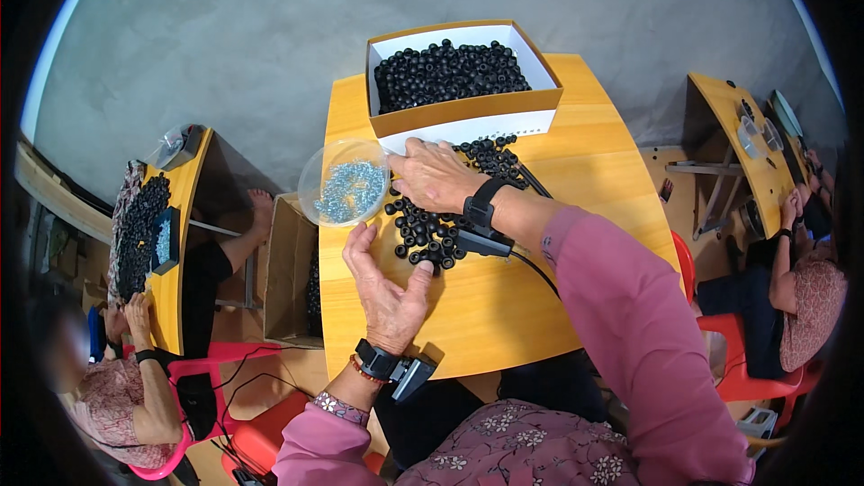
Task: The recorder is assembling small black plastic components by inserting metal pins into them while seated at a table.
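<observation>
Loose black round pieces with holes (423, 232), knob-like, lie in a heap on the wooden table between my hands. My left hand (387, 299) is at the heap's near left side, fingers and thumb spread, the thumb tip against the nearest pieces. Just beyond its fingertips is a round clear plastic tub (310, 182) of small silvery-blue metal parts, perhaps screws. My right hand (436, 178) reaches across the heap, palm down. Its fingers stretch left beside the tub's rim, over the pieces; what lies under the palm is hidden.
A white and brown cardboard box (463, 117) full of black pieces stands at the table's far end. A dark rod-like tool (533, 180) lies right of the heap. Below left is an open carton (288, 279). Other people work at side tables (193, 243) left and right.
</observation>
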`<action>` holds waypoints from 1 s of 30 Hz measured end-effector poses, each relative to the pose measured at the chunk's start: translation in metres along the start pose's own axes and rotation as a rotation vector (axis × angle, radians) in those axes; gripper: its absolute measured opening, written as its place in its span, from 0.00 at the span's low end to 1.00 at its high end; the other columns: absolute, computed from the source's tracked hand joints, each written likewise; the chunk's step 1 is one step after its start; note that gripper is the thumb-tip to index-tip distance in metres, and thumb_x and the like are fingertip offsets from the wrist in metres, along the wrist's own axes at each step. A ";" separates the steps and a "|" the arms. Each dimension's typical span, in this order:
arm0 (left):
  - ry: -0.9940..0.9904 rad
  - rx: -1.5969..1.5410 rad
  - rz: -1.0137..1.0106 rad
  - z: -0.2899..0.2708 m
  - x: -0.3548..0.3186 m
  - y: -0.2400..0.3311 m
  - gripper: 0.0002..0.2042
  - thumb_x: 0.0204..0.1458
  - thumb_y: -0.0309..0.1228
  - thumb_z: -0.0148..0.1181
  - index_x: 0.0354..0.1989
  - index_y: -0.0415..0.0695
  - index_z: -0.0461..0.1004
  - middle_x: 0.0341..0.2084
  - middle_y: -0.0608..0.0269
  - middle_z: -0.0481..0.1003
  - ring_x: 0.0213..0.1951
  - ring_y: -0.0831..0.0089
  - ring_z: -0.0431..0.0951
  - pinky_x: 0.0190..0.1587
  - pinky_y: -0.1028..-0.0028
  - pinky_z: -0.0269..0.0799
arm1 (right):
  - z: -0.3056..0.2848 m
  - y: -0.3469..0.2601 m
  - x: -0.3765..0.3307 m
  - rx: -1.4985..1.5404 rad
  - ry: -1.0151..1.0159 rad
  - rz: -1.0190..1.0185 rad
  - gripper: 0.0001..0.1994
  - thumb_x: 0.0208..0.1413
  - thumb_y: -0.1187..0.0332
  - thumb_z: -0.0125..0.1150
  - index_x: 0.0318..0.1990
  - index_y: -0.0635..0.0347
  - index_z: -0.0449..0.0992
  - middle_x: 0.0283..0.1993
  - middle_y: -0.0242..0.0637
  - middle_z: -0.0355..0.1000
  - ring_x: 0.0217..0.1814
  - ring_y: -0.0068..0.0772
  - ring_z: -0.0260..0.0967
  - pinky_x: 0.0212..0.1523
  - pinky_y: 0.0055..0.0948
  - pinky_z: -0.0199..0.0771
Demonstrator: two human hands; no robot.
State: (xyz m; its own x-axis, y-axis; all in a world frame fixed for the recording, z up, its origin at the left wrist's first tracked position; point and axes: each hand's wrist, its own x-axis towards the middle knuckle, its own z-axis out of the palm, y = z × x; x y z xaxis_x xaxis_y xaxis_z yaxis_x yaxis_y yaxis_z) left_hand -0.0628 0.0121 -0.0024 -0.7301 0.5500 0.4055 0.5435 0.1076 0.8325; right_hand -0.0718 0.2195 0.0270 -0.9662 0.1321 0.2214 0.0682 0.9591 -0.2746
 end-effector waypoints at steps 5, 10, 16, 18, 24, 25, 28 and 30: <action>0.209 -0.157 -0.232 -0.010 -0.006 -0.010 0.36 0.47 0.20 0.64 0.66 0.40 0.55 0.61 0.52 0.59 0.62 0.61 0.61 0.66 0.64 0.55 | -0.007 -0.004 -0.001 -0.035 -0.060 -0.018 0.16 0.62 0.62 0.56 0.52 0.60 0.75 0.44 0.49 0.68 0.51 0.49 0.68 0.51 0.49 0.64; 0.331 -0.104 -0.189 -0.008 0.004 0.006 0.45 0.48 0.20 0.62 0.74 0.41 0.42 0.72 0.49 0.46 0.71 0.52 0.49 0.72 0.60 0.43 | -0.010 0.005 -0.004 -0.007 -0.071 -0.004 0.15 0.61 0.62 0.57 0.50 0.60 0.77 0.46 0.46 0.69 0.53 0.47 0.67 0.52 0.48 0.64; 0.189 0.201 -0.055 -0.004 0.009 0.006 0.45 0.47 0.17 0.59 0.75 0.48 0.45 0.74 0.44 0.41 0.74 0.49 0.43 0.73 0.59 0.40 | 0.006 0.007 -0.001 -0.020 0.029 -0.178 0.12 0.59 0.61 0.59 0.43 0.60 0.79 0.47 0.42 0.71 0.56 0.53 0.66 0.55 0.53 0.63; 0.187 0.185 -0.052 -0.003 0.009 0.002 0.42 0.47 0.17 0.59 0.74 0.47 0.50 0.74 0.41 0.38 0.75 0.47 0.42 0.73 0.58 0.41 | 0.009 0.007 -0.001 -0.009 0.031 -0.165 0.13 0.58 0.61 0.60 0.45 0.59 0.78 0.46 0.43 0.72 0.55 0.54 0.67 0.54 0.53 0.64; 0.173 0.188 -0.026 -0.004 0.009 0.000 0.36 0.47 0.18 0.59 0.68 0.45 0.59 0.73 0.42 0.43 0.73 0.48 0.46 0.72 0.58 0.44 | -0.007 0.007 -0.011 -0.009 -0.008 -0.175 0.11 0.58 0.63 0.59 0.45 0.59 0.77 0.47 0.43 0.72 0.54 0.51 0.67 0.51 0.52 0.64; 0.174 0.187 -0.028 -0.004 0.009 0.001 0.36 0.47 0.18 0.59 0.68 0.45 0.59 0.73 0.42 0.43 0.73 0.48 0.46 0.72 0.58 0.44 | -0.009 0.007 -0.013 -0.009 -0.010 -0.176 0.11 0.58 0.63 0.59 0.45 0.59 0.77 0.47 0.43 0.72 0.54 0.51 0.67 0.51 0.52 0.64; 0.179 0.180 -0.032 -0.004 0.008 0.004 0.33 0.48 0.18 0.60 0.66 0.44 0.62 0.70 0.44 0.46 0.71 0.48 0.50 0.71 0.58 0.46 | -0.016 0.006 -0.019 0.020 -0.124 -0.147 0.12 0.58 0.65 0.59 0.47 0.58 0.76 0.48 0.44 0.72 0.54 0.50 0.67 0.52 0.52 0.64; 0.184 0.207 -0.019 -0.004 0.008 0.005 0.30 0.48 0.18 0.59 0.64 0.43 0.64 0.68 0.45 0.48 0.70 0.49 0.52 0.70 0.58 0.48 | -0.020 0.004 -0.025 0.032 -0.138 -0.133 0.15 0.58 0.66 0.59 0.51 0.58 0.75 0.50 0.45 0.72 0.55 0.52 0.67 0.54 0.51 0.64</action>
State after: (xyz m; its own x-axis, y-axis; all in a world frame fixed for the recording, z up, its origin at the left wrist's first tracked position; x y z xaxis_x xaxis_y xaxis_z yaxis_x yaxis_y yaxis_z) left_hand -0.0681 0.0135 0.0066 -0.7938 0.3886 0.4679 0.5881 0.2940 0.7535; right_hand -0.0425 0.2251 0.0396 -0.9912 -0.0325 0.1281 -0.0678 0.9571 -0.2817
